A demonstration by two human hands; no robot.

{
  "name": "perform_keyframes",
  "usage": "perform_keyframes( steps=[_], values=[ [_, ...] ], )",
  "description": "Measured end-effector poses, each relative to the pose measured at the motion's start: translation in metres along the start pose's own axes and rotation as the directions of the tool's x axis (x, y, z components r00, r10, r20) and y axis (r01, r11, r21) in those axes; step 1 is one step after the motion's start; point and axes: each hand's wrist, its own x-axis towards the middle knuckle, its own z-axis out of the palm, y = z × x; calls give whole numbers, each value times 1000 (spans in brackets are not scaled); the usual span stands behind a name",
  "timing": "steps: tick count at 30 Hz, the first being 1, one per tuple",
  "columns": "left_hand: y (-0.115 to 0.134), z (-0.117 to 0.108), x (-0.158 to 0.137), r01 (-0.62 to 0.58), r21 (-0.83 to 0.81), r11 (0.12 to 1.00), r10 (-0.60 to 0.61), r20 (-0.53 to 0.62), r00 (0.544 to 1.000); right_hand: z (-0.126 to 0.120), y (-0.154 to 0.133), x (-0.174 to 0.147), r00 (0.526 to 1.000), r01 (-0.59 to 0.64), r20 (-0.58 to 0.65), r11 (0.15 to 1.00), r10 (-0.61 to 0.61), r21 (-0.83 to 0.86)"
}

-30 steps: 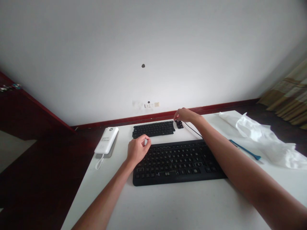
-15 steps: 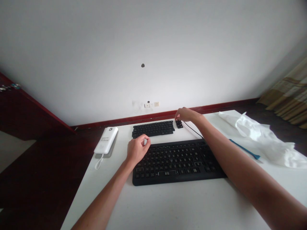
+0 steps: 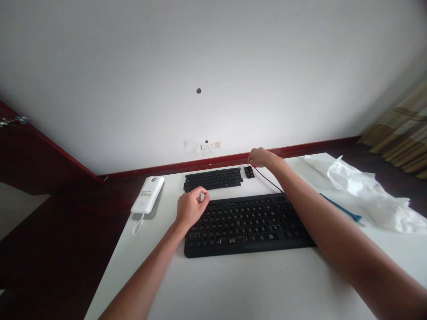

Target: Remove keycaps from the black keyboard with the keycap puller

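Note:
A black keyboard (image 3: 248,224) lies on the white table with its keycaps off, bare key sockets showing. My left hand (image 3: 193,205) rests at its upper left corner, fingers curled in and thumb against the index finger, with nothing visible between them. Behind the keyboard lies a block of loose black keycaps (image 3: 213,179) set out in rows. To its right sits a small cluster of keycaps (image 3: 249,172). My right hand (image 3: 260,157) hovers just beyond that cluster, fingers bent down and drawn together. Whatever its fingertips hold, if anything, is too small to make out.
A white power bank (image 3: 147,195) with a strap lies at the left table edge. A black cable (image 3: 268,179) runs back from the keyboard beneath my right hand. On the right are a blue pry tool (image 3: 343,207) and a crumpled white bag (image 3: 363,191). A wall stands behind.
My right hand has shifted slightly right, off the small keycap cluster, which now shows more fully. The left hand has stayed where it was.

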Motion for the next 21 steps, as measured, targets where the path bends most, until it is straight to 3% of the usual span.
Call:
perform_keyframes(
  steps=[21],
  values=[
    [-1, 1, 0, -5, 15, 1000, 5, -7, 1000, -1, -10, -6, 998, -25, 65, 997, 21, 68]
  ],
)
